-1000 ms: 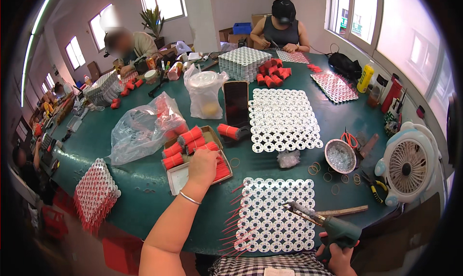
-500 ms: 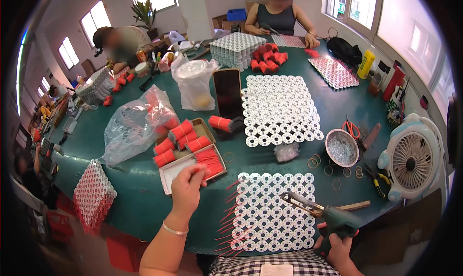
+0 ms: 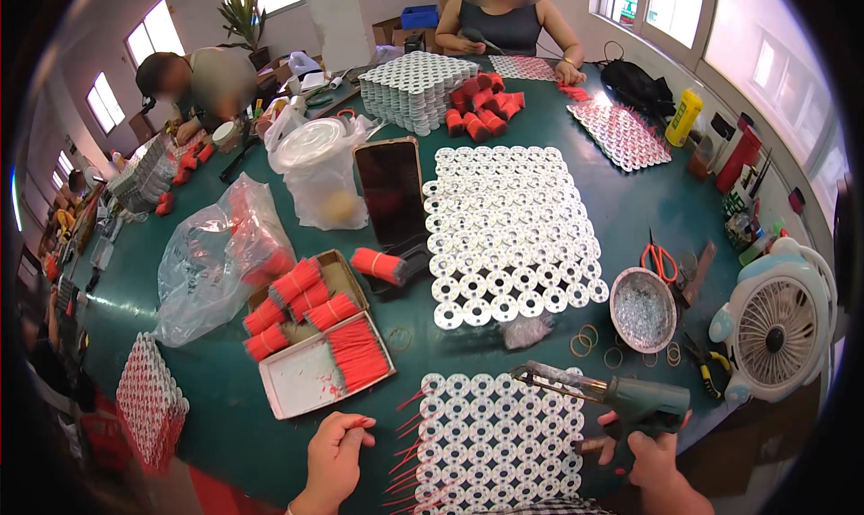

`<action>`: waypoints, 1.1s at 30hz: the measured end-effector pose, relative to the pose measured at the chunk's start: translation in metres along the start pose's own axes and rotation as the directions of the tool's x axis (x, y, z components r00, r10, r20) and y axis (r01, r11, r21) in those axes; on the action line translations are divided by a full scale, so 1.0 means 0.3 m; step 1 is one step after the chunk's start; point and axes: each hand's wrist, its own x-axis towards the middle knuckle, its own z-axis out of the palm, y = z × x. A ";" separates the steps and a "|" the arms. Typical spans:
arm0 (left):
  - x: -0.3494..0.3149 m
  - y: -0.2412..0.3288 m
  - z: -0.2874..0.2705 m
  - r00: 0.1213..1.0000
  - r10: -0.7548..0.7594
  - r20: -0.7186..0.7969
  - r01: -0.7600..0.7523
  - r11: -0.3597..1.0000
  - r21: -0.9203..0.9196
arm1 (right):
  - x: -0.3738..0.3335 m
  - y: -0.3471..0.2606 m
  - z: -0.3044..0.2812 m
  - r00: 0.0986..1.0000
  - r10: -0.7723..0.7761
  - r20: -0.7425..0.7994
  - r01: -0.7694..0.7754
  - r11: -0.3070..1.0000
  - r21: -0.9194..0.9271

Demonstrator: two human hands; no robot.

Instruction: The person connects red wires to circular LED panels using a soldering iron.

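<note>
My left hand (image 3: 335, 456) is closed in a pinch beside the near panel's left edge, with a bit of red wire (image 3: 365, 421) showing at the fingertips. My right hand (image 3: 655, 461) grips the handle of a dark green soldering gun (image 3: 646, 402), whose metal tip reaches left over the panel's upper part. That panel of round white circuit boards (image 3: 501, 438) lies flat before me. Several red wires stick out from its left edge. Past my left hand, a white cardboard box (image 3: 301, 380) contains loose red wires (image 3: 358, 351), with several wire bundles (image 3: 308, 299) behind them.
Beyond the near panel lies a stack of white board panels (image 3: 513, 236). A phone (image 3: 390, 191) stands beside a bagged tub (image 3: 317, 169). To the right are a metal bowl (image 3: 643, 310), orange-handled scissors (image 3: 660, 261), pliers (image 3: 711, 371) and a fan (image 3: 776, 326). Two people sit across the table.
My left hand has moved from the loose wires in the box toward me, down beside the panel. The soldering gun stays in my right hand. The view has shifted slightly.
</note>
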 end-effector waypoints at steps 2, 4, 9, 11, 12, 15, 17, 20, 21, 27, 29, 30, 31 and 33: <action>0.005 0.049 -0.008 0.994 -0.076 0.079 0.087 0.987 -0.138 | 0.040 -0.062 -0.036 0.976 0.024 0.215 0.031 0.967 -0.251; 0.045 0.094 0.030 0.927 -0.256 0.273 0.303 0.941 -0.148 | 0.110 -0.155 -0.005 0.966 0.084 0.243 0.025 0.910 -0.414; 0.134 0.160 0.117 0.847 0.198 0.494 -0.333 0.921 0.201 | 0.217 -0.333 0.141 0.792 -0.043 0.609 0.526 0.555 -0.644; 0.153 0.166 0.151 0.837 0.341 0.428 -0.492 0.811 0.316 | 0.248 -0.325 0.122 0.641 -0.004 0.768 0.705 0.397 -0.587; 0.154 0.160 0.155 0.806 0.469 0.360 -0.591 0.659 0.465 | 0.268 -0.266 0.089 0.627 0.000 0.779 0.709 0.415 -0.570; 0.159 0.149 0.194 0.709 0.619 0.337 -0.661 0.418 0.624 | 0.150 -0.147 0.022 0.927 0.156 0.341 0.045 0.856 -0.515; 0.146 0.118 0.192 0.726 0.601 0.335 -0.611 0.340 0.715 | 0.141 -0.053 0.062 0.941 0.222 0.254 -0.132 0.935 -0.329; 0.159 0.081 0.192 0.678 0.653 0.337 -0.628 0.276 0.728 | 0.109 0.027 0.077 0.945 0.299 0.134 -0.286 0.952 -0.107; 0.166 0.075 0.193 0.667 0.655 0.355 -0.636 0.253 0.729 | 0.100 0.036 0.098 0.952 0.289 0.100 -0.279 0.955 -0.103; 0.172 0.060 0.207 0.634 0.681 0.366 -0.673 0.253 0.695 | 0.114 0.030 0.082 0.861 -0.098 0.499 0.423 0.683 -0.595; 0.180 0.058 0.218 0.610 0.707 0.357 -0.700 0.270 0.661 | 0.094 0.030 0.097 0.889 -0.113 0.444 0.396 0.675 -0.622; 0.180 0.057 0.217 0.613 0.702 0.363 -0.700 0.268 0.662 | 0.089 0.036 0.103 0.909 -0.124 0.397 0.368 0.685 -0.629; 0.180 0.058 0.217 0.615 0.697 0.370 -0.700 0.266 0.663 | 0.084 0.043 0.101 0.909 -0.123 0.399 0.369 0.685 -0.628; 0.182 0.058 0.215 0.618 0.693 0.371 -0.697 0.266 0.666 | 0.075 0.060 0.096 0.909 -0.102 0.404 0.352 0.707 -0.613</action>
